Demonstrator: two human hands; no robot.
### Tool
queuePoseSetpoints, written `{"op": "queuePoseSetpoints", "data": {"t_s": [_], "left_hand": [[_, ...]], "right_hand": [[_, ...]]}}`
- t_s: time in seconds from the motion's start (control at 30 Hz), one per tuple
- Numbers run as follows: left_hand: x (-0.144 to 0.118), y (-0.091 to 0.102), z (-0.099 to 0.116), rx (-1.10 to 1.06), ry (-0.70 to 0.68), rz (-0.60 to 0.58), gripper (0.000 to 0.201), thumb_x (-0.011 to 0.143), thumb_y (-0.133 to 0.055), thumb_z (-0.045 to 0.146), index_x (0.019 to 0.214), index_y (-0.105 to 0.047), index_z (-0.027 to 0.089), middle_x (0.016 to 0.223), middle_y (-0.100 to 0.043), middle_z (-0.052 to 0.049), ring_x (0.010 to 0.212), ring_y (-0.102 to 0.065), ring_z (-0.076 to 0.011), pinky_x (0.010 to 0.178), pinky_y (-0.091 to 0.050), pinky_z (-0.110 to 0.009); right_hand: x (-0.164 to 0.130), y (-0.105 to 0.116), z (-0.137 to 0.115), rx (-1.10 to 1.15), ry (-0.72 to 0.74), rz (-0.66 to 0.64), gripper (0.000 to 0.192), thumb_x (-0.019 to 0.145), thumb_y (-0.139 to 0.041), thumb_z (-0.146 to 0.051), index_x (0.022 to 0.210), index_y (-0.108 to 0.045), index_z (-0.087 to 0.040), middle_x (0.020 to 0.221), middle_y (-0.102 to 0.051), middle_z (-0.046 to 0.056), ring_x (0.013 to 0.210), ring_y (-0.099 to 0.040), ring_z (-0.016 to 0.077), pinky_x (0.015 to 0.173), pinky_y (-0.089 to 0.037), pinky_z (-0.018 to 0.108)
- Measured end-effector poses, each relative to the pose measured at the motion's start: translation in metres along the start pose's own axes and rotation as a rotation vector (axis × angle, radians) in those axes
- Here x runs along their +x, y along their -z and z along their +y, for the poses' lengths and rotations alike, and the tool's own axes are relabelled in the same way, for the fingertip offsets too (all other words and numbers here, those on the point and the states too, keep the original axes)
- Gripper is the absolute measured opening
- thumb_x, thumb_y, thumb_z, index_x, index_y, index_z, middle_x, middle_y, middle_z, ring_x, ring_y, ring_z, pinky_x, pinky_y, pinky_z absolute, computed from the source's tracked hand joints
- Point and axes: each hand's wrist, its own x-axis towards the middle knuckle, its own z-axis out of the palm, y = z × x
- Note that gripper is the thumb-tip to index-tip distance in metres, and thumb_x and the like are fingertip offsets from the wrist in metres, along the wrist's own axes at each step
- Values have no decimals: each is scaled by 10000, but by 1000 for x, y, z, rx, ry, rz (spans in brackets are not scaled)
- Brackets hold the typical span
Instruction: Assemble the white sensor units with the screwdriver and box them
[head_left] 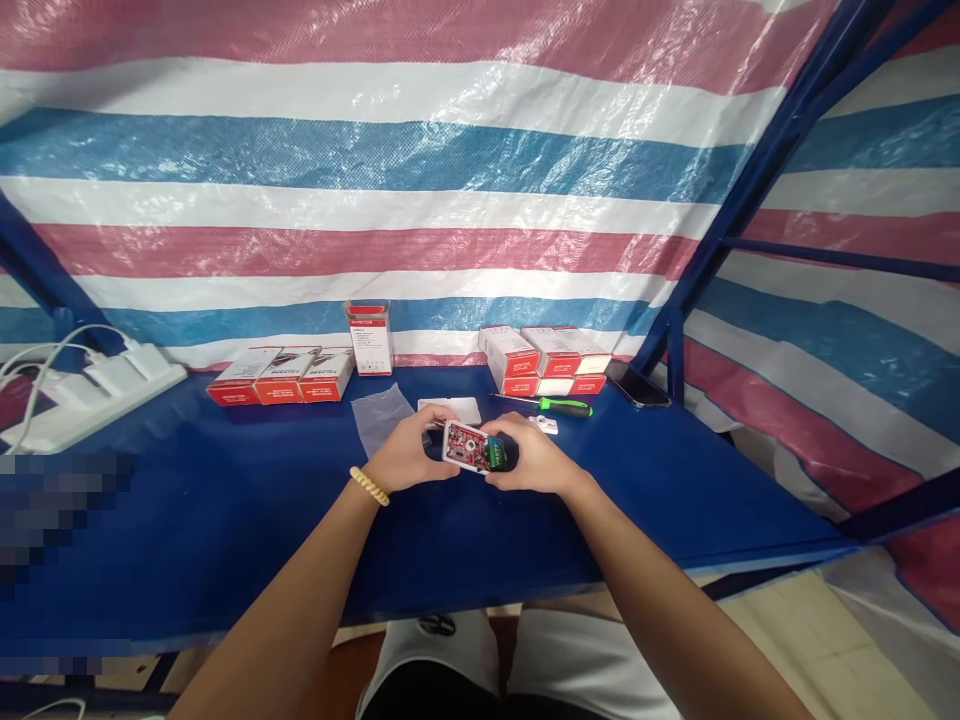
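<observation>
Between my two hands, above the blue table, is an opened detector (465, 447). Its white housing shows a red circuit board, and a green battery (496, 453) sits at its right end. My left hand (411, 450), with a twisted yellow band at the wrist, grips the left end between thumb and fingers. My right hand (534, 455) closes round the right end by the battery. Just behind the hands lie a white flat piece (459, 409), a clear plastic bag (377, 412), a screwdriver (564, 407) with a green and black handle, and a small white part (545, 425).
Red and white boxes stand at the back left (279, 388) and are stacked at the back right (536, 360). One detector box (370, 340) stands upright between them. A phone (637, 384) lies right. A power strip (97, 405) with plugs and cables is at left.
</observation>
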Motion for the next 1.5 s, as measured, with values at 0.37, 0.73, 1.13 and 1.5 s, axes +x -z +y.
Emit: {"op": "queuePoseSetpoints", "data": {"t_s": [0.37, 0.73, 1.13, 1.5], "left_hand": [[0, 1, -3, 415, 91, -202, 550, 547, -829, 394, 1037, -654, 214, 1067, -637, -55, 1079, -528, -299, 968, -343, -442], [-1, 4, -6, 420, 57, -230, 554, 593, -800, 502, 1059, -672, 231, 1090, -650, -65, 1082, -528, -297, 964, -350, -424], [-3, 3, -7, 440, 46, -239, 502, 619, -752, 444, 1055, -646, 220, 1114, -622, -70, 1063, -538, -305, 951, -357, -435], [-5, 2, 2, 466, 79, -311, 610, 554, -790, 423, 1109, -637, 220, 1114, -607, -67, 1105, -513, -333, 946, -343, -445]], "right_hand": [[0, 0, 3, -37, -31, -107, 446, 550, -783, -191, 980, -668, -217, 927, -639, 34, 949, -575, 238, 863, -457, 375], [-3, 5, 8, -7, 27, -15, 475, 662, -792, -366, 1095, -660, -223, 1029, -661, 73, 987, -604, 241, 860, -492, 393], [-9, 60, 87, -443, -281, 433, 167, 702, -643, -202, 846, -726, -217, 888, -706, 85, 929, -629, 288, 868, -502, 487], [20, 12, 52, -427, -70, -26, 152, 822, -615, -162, 797, -756, -215, 827, -723, 54, 823, -631, 207, 848, -467, 389]]}}
